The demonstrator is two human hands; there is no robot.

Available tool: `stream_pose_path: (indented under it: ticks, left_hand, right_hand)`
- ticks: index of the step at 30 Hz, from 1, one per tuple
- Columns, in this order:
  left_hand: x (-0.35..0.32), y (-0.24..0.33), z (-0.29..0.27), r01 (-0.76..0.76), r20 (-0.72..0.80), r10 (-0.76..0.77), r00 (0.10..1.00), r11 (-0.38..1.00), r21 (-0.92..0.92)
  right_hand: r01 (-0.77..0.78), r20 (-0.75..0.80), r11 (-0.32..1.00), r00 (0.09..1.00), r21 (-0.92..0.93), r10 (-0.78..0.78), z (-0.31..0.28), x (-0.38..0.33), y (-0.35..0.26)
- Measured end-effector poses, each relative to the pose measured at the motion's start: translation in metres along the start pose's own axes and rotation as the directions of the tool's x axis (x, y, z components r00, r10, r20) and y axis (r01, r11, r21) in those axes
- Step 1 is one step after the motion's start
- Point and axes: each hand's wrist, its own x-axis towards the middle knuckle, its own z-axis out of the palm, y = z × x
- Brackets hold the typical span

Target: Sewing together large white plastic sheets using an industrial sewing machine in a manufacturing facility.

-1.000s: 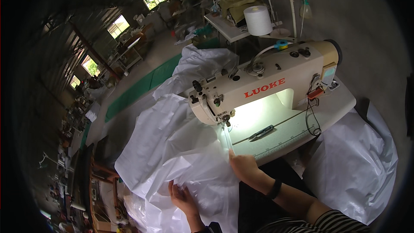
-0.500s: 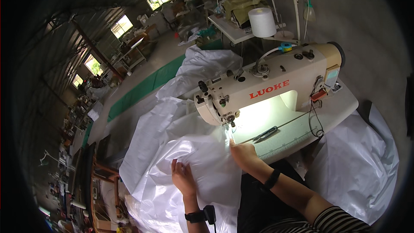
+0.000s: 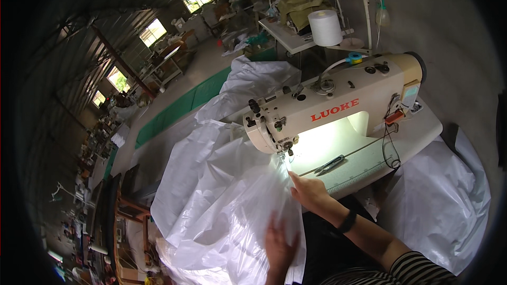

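Pinching edge of white sheeting (image 3: pixel 195 177) here with right hand (image 3: pixel 310 192), nearer of 2 hands to sewing machine (image 3: pixel 327 97). Running from fingertips up toward machine head (image 3: pixel 261 133), fanning out left. Low over folds with left hand (image 3: pixel 281 247), blurred; cannot tell if gripping. Glossy, thin-looking, crumpled beside smooth pale counter (image 3: pixel 364 161).
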Motion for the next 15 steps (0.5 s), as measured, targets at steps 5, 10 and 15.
stream_pose_path:
  ticks: [5,10,15]
  left_hand:
    - [-0.087,0.033,0.046,0.071,0.548,0.265,0.793,0.854,-0.515]
    - [-0.074,0.026,0.060,0.043,0.477,0.180,0.860,0.907,-0.419]
    - [0.025,-0.028,0.037,-0.044,0.251,0.062,0.966,0.996,-0.078]
  right_hand:
    - [-0.230,0.414,0.920,0.906,0.317,0.084,-0.020,-0.086,0.009]
    - [-0.468,0.755,0.761,0.654,0.450,-0.045,0.021,-0.102,-0.037]
    - [-0.610,0.647,0.222,0.740,0.761,-0.184,-0.008,-0.090,-0.049]
